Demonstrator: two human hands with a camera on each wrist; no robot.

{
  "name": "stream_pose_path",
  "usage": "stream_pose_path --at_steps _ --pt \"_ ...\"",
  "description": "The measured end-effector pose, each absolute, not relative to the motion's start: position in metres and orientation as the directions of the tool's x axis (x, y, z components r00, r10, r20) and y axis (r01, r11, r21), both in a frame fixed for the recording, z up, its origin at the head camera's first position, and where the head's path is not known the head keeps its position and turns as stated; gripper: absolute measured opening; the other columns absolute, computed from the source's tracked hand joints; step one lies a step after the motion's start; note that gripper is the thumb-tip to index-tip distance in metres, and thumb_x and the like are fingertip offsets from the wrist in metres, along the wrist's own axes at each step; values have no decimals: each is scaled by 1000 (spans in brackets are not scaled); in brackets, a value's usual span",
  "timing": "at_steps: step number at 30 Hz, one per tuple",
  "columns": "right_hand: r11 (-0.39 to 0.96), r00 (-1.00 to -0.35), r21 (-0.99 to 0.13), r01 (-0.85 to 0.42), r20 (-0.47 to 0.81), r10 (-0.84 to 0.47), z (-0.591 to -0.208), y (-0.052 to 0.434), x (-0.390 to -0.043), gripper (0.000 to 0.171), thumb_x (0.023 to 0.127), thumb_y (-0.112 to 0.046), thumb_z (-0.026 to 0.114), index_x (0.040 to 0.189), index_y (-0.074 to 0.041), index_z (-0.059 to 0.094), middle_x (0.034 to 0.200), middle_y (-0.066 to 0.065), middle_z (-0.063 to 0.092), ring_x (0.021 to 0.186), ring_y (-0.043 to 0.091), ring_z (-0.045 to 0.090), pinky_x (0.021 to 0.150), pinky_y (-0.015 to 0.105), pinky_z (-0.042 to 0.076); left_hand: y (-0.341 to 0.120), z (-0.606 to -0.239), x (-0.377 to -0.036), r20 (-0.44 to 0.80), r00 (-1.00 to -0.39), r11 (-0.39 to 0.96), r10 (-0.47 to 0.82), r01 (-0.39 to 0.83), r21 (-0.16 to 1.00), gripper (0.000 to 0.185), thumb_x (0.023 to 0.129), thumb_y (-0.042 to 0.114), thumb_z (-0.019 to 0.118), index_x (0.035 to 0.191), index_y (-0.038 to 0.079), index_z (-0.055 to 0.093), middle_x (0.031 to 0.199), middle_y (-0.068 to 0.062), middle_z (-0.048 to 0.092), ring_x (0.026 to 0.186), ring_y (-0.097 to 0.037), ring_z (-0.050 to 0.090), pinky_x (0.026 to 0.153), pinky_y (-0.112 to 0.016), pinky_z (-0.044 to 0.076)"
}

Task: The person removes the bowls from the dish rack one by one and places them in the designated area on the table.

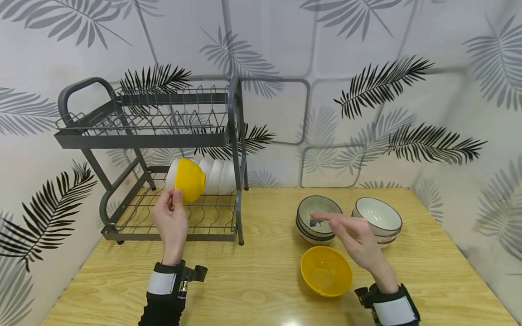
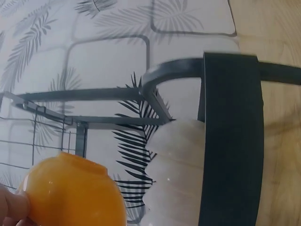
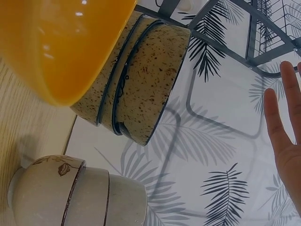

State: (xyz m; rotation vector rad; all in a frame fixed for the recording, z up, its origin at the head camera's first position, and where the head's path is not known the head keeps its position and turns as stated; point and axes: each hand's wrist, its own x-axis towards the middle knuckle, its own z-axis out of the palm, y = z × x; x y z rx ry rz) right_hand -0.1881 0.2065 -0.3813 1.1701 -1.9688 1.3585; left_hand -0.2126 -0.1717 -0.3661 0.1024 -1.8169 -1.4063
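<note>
Thumb and fingers of my left hand pinch the rim side of a yellow bowl, which is turned on its side at the rack's lower tier. Its rounded outside faces right, toward a row of white bowls standing on edge. A white curved part shows at its left; whether it belongs to another bowl I cannot tell. My right hand, fingers extended and holding nothing, hovers above the table. Below it sits a second yellow bowl, upright; behind that is a stack of speckled bowls.
The dark two-tier dish rack stands at the left on the wooden table. Its upper wire tier overhangs the left hand's work. Another stack of pale bowls with brown rims is at the right. A patterned wall rises behind.
</note>
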Motion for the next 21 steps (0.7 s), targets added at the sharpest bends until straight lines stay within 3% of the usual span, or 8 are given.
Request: stream_pose_path --at_steps 3,9,21 --pt "152 -528 -512 -845 760 -378 -381 206 -188 31 101 9 45 118 4 70 126 -2 72 120 4 66 102 18 51 -165 -366 -205 564 -678 396 -472 408 822 31 104 18 54 103 -10 66 83 -19 60 66 -2 43 60 -14 34" --pt "184 -540 -511 -840 750 -381 -379 206 -187 31 99 11 49 120 4 70 125 -1 72 120 2 65 100 18 53 -150 -366 -192 569 -727 395 -386 427 814 26 103 15 56 110 -6 69 96 -23 70 71 1 50 61 -12 39" --pt "197 -537 -502 -842 750 -387 -380 205 -187 32 94 13 56 122 3 69 127 -1 72 121 1 64 98 18 53 -126 -371 -175 565 -802 449 -195 439 778 18 99 9 59 108 -2 71 97 -17 74 72 -10 52 62 -17 41"
